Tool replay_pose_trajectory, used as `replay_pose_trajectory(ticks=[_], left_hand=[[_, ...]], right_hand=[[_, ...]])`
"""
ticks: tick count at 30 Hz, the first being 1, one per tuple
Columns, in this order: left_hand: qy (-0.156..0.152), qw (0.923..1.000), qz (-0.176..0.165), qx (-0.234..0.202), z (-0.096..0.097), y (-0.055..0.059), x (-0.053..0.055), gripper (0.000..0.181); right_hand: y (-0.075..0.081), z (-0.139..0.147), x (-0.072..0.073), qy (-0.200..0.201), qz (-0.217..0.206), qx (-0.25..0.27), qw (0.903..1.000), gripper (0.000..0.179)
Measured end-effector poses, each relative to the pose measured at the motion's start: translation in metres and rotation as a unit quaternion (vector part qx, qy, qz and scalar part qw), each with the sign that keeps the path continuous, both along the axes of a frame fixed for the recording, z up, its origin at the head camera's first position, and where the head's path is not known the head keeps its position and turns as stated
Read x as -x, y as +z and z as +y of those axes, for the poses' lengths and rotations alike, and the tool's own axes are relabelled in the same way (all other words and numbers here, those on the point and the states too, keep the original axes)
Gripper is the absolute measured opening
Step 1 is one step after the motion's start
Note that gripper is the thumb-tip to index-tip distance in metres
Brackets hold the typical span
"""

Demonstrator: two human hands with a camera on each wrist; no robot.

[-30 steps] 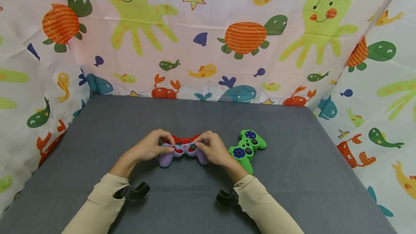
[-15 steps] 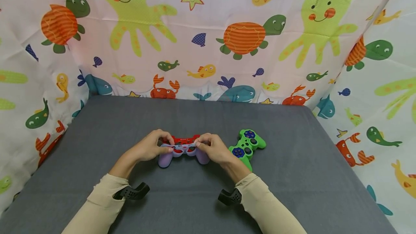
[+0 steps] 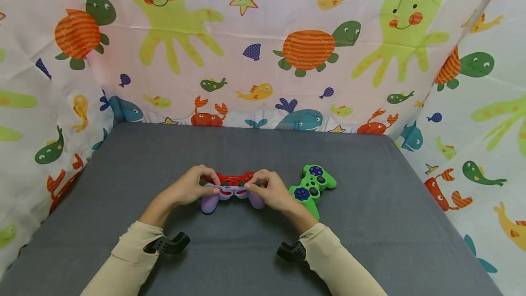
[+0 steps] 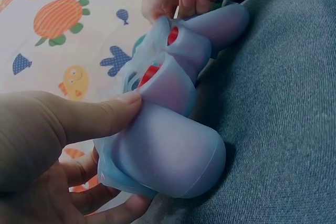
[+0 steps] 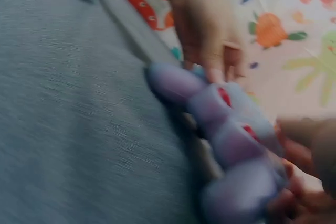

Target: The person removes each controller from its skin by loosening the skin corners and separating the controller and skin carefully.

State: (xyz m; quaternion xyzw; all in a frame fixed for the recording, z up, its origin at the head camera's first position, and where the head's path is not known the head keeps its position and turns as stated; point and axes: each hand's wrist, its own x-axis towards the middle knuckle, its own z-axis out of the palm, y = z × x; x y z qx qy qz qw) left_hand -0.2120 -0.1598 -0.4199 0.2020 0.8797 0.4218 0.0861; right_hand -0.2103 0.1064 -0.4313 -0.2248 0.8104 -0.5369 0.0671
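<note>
A red game controller (image 3: 233, 180) lies on the grey cloth, its lower part inside a lilac silicone sleeve (image 3: 210, 203). The sleeve covers both grips, and its upper edge stretches as a thin strip across the red face. My left hand (image 3: 191, 185) pinches that edge at the left side; in the left wrist view, its thumb presses on the sleeve (image 4: 173, 150) with the fingers behind. At the right side, my right hand (image 3: 273, 191) pinches the same edge between thumb and fingers. Red shows through two openings in the sleeve. The right wrist view is blurred.
A green game controller (image 3: 309, 188) with blue button areas lies tilted just right of my right hand. Grey cloth (image 3: 349, 241) covers the table. Behind and at both sides hangs a white curtain (image 3: 263, 67) printed with sea animals.
The sleeve's upper edge has been drawn down toward me, and more of the red face shows above it. Black thumbsticks that poked through the sleeve are now above its edge. Both hands keep their hold.
</note>
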Motion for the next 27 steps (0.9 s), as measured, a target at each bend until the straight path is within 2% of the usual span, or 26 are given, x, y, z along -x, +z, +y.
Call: replay_pose_trajectory(ticks=[5,8,14,17,20,24,27], left_hand=[[0.009,0.9999,-0.006,-0.01,0.001,0.002,0.0,0.01],[0.008,0.9999,-0.008,-0.009,0.001,0.002,-0.001,0.011],[-0.022,0.9997,0.002,-0.002,-0.003,0.0,0.0,0.012],[-0.043,0.999,0.009,-0.006,-0.005,0.0,0.0,0.012],[-0.049,0.9986,0.016,-0.014,-0.005,0.001,0.0,0.01],[-0.046,0.9986,0.022,-0.013,-0.005,0.0,0.001,0.009],[-0.043,0.9987,0.024,-0.009,-0.006,-0.002,0.002,0.009]], right_hand=[[-0.005,-0.005,-0.002,-0.044,0.011,0.027,0.9986,0.011],[-0.003,-0.006,-0.005,-0.06,0.014,0.026,0.9978,0.011],[-0.008,-0.008,-0.004,-0.08,0.036,-0.011,0.9961,0.009],[-0.007,-0.007,-0.005,-0.078,0.039,-0.023,0.9959,0.009],[-0.004,-0.004,-0.003,-0.063,0.044,-0.018,0.9969,0.009],[0.001,0.003,0.001,-0.038,0.017,0.002,0.9991,0.011],[0.006,0.009,0.004,-0.033,-0.009,-0.001,0.9994,0.011]])
